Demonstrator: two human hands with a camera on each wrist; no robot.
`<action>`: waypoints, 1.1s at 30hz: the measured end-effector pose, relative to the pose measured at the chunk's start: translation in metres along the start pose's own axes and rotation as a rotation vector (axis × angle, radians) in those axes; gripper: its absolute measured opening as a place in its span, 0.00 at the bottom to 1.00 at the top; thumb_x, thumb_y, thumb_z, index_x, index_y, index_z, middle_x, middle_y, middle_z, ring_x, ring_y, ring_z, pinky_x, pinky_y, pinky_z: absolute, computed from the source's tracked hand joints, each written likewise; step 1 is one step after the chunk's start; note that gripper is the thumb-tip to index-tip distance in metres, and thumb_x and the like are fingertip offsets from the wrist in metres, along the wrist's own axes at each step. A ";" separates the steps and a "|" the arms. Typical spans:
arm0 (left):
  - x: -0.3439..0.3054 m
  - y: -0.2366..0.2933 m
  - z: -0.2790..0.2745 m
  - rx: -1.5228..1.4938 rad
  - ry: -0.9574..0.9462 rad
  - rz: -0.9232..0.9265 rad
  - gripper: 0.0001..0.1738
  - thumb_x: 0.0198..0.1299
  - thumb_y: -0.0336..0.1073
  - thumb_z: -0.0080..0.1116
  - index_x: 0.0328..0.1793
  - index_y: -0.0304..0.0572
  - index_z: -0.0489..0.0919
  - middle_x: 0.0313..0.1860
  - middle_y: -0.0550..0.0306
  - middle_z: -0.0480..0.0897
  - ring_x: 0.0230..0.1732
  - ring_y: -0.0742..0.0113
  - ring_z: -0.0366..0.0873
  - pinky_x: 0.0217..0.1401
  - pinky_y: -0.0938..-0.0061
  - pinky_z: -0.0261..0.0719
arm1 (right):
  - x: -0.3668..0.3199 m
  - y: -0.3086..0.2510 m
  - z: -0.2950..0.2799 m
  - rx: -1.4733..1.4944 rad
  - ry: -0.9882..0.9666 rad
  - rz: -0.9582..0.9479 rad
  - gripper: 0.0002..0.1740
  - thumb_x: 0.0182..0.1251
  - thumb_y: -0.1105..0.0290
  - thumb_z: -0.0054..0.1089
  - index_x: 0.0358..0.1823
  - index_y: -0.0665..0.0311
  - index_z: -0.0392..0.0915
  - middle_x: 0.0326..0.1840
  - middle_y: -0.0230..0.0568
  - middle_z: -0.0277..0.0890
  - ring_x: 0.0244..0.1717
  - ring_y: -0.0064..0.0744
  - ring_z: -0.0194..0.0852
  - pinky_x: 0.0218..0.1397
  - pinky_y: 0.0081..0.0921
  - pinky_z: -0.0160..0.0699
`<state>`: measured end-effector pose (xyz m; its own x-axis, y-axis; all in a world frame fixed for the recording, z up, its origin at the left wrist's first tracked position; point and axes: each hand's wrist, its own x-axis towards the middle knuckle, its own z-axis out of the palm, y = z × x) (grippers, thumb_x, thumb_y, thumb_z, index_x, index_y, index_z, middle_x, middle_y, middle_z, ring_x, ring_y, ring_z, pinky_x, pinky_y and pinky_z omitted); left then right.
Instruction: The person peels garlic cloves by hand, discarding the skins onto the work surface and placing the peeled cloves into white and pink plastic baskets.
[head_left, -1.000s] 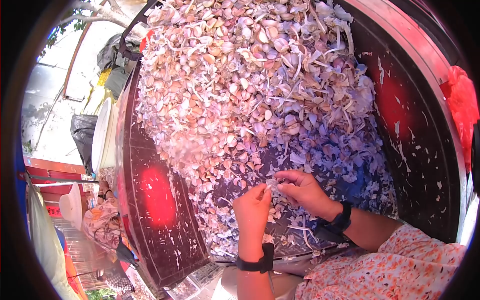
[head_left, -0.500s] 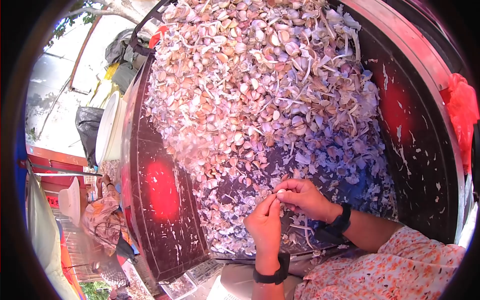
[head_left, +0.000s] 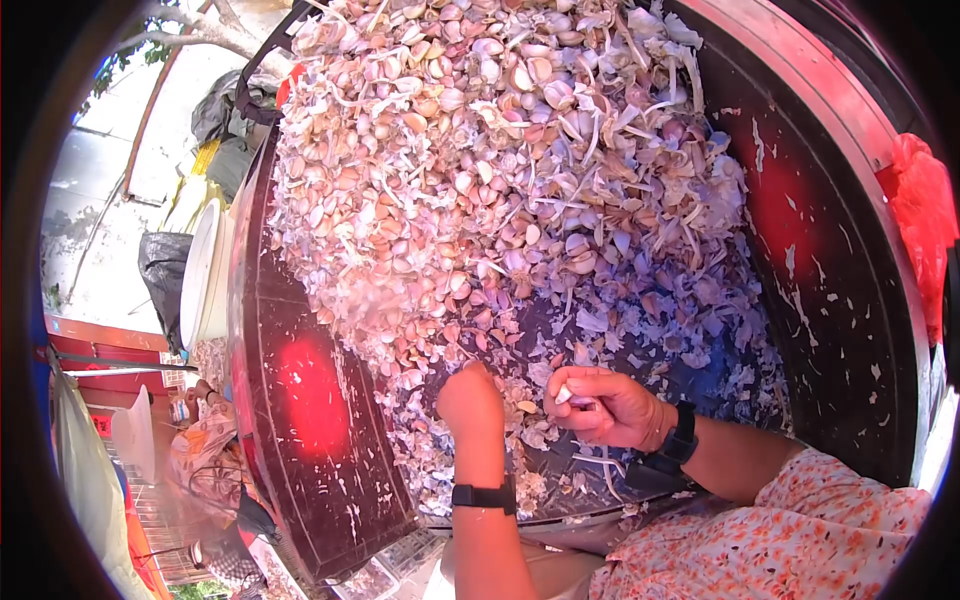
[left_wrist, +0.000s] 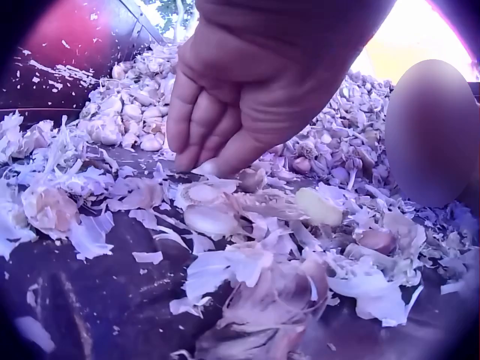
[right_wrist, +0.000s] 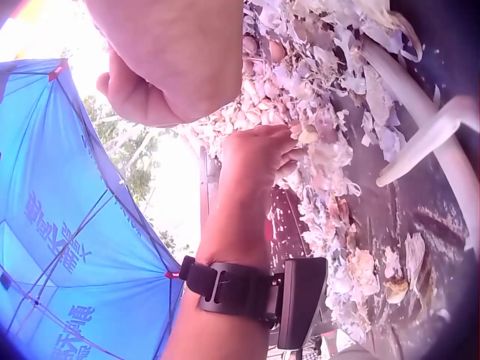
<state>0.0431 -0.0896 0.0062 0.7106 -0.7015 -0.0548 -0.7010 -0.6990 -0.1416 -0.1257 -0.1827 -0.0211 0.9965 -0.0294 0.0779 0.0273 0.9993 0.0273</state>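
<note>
My right hand (head_left: 610, 408) is raised over the near part of the pile, pinching a white garlic clove (head_left: 563, 395) between thumb and curled fingers. To its left, my left hand (head_left: 470, 402) reaches down to the heap. In the left wrist view, the bent fingers (left_wrist: 196, 135) and thumb come together at the dark surface; I cannot tell what is between the tips. A pale clove (left_wrist: 319, 207) and a pinkish clove (left_wrist: 377, 241) lie among papery skins (left_wrist: 229, 270) just nearer. Only part of the right hand (right_wrist: 172, 60) shows in the right wrist view.
A big heap of unpeeled garlic cloves (head_left: 400, 200) and skins fills the dark container, whose scuffed walls (head_left: 320, 500) rise left and right. A red plastic bag (head_left: 918, 220) hangs at right. Outside on the left are a white tub (head_left: 205, 280) and a person in a hat (head_left: 205, 450).
Both hands were together at one clove. My left hand has since parted from the right and moved left, down to the heap. The right hand has kept the white garlic clove.
</note>
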 end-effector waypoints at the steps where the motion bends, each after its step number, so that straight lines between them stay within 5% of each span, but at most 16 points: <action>1: 0.000 0.001 0.001 0.000 -0.001 0.004 0.09 0.53 0.38 0.56 0.27 0.42 0.78 0.24 0.46 0.81 0.28 0.48 0.81 0.31 0.58 0.78 | 0.000 -0.001 0.001 0.008 0.001 -0.008 0.10 0.67 0.68 0.50 0.43 0.67 0.72 0.34 0.37 0.69 0.18 0.12 0.56 0.15 0.07 0.54; 4: -0.006 0.000 -0.006 0.045 -0.046 -0.033 0.09 0.50 0.38 0.57 0.33 0.43 0.82 0.23 0.44 0.80 0.29 0.48 0.80 0.34 0.60 0.77 | 0.002 -0.001 -0.001 0.031 0.015 -0.004 0.10 0.66 0.66 0.51 0.40 0.66 0.72 0.35 0.38 0.68 0.18 0.14 0.56 0.16 0.08 0.56; 7: -0.019 -0.008 -0.009 -0.236 -0.034 -0.093 0.08 0.51 0.33 0.57 0.35 0.39 0.82 0.24 0.45 0.81 0.28 0.53 0.81 0.32 0.66 0.78 | 0.003 -0.001 -0.003 0.057 0.095 -0.009 0.10 0.64 0.65 0.53 0.34 0.66 0.71 0.36 0.41 0.67 0.21 0.17 0.59 0.16 0.09 0.57; 9: -0.030 -0.014 -0.004 -1.334 -0.074 -0.351 0.08 0.55 0.29 0.56 0.36 0.31 0.81 0.29 0.46 0.83 0.31 0.59 0.83 0.32 0.72 0.79 | 0.003 0.001 -0.004 0.075 0.165 -0.013 0.11 0.63 0.65 0.54 0.31 0.66 0.70 0.37 0.42 0.67 0.23 0.20 0.61 0.17 0.09 0.58; 11: -0.042 -0.014 -0.013 -1.577 -0.169 -0.434 0.10 0.55 0.26 0.56 0.42 0.27 0.79 0.36 0.47 0.83 0.35 0.61 0.83 0.35 0.75 0.81 | 0.004 0.001 -0.006 0.030 0.262 -0.046 0.11 0.60 0.67 0.54 0.25 0.67 0.69 0.38 0.45 0.68 0.28 0.26 0.64 0.18 0.11 0.61; 13: -0.060 -0.014 -0.009 -2.210 -0.217 -0.419 0.14 0.55 0.26 0.56 0.48 0.29 0.77 0.40 0.44 0.82 0.36 0.59 0.83 0.38 0.71 0.83 | 0.003 0.000 -0.006 0.032 0.237 -0.028 0.09 0.58 0.69 0.54 0.25 0.68 0.70 0.38 0.46 0.68 0.31 0.28 0.66 0.18 0.12 0.63; 19: -0.079 0.002 -0.016 -2.385 -0.266 -0.332 0.15 0.55 0.24 0.55 0.51 0.31 0.75 0.41 0.46 0.82 0.39 0.57 0.83 0.38 0.72 0.84 | 0.005 -0.001 -0.011 -0.034 0.261 -0.038 0.06 0.60 0.73 0.51 0.37 0.66 0.73 0.37 0.43 0.69 0.25 0.24 0.64 0.17 0.12 0.62; 23: -0.111 0.025 -0.089 -1.748 -0.217 0.183 0.11 0.55 0.26 0.56 0.44 0.31 0.76 0.39 0.42 0.81 0.37 0.55 0.83 0.35 0.68 0.83 | 0.003 -0.003 -0.012 0.009 0.232 -0.040 0.07 0.61 0.72 0.51 0.39 0.65 0.73 0.36 0.41 0.69 0.23 0.22 0.63 0.17 0.12 0.62; 25: -0.104 0.024 -0.126 -1.672 -0.465 0.973 0.15 0.50 0.25 0.62 0.47 0.33 0.78 0.39 0.46 0.82 0.35 0.59 0.83 0.38 0.71 0.81 | 0.002 -0.003 -0.011 -0.018 0.203 -0.046 0.08 0.62 0.71 0.51 0.40 0.66 0.73 0.36 0.41 0.69 0.23 0.21 0.62 0.17 0.11 0.61; 27: -0.121 0.043 -0.149 -1.830 -0.376 1.397 0.19 0.59 0.23 0.53 0.56 0.22 0.67 0.46 0.25 0.76 0.42 0.36 0.79 0.42 0.51 0.79 | 0.003 -0.001 -0.009 -0.025 0.191 -0.044 0.08 0.62 0.71 0.51 0.40 0.67 0.73 0.35 0.40 0.70 0.24 0.20 0.63 0.17 0.10 0.62; 31: -0.128 0.049 -0.157 -2.086 -0.328 1.268 0.18 0.60 0.23 0.51 0.55 0.19 0.68 0.47 0.21 0.74 0.47 0.33 0.77 0.46 0.50 0.78 | 0.002 -0.001 -0.008 -0.013 0.185 -0.039 0.09 0.64 0.71 0.49 0.41 0.68 0.72 0.35 0.38 0.70 0.24 0.18 0.63 0.16 0.09 0.62; 33: -0.116 0.046 -0.155 -2.022 -0.539 1.555 0.15 0.61 0.22 0.49 0.53 0.17 0.70 0.48 0.20 0.74 0.48 0.35 0.77 0.49 0.52 0.77 | 0.002 0.002 -0.009 -0.017 0.184 -0.035 0.09 0.64 0.70 0.49 0.41 0.68 0.72 0.35 0.38 0.70 0.24 0.18 0.62 0.16 0.09 0.62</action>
<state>-0.0809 -0.0621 0.1588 -0.2843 -0.7073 0.6473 0.5058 0.4629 0.7279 -0.1231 -0.1810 -0.0297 0.9925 -0.0603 -0.1064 0.0617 0.9980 0.0100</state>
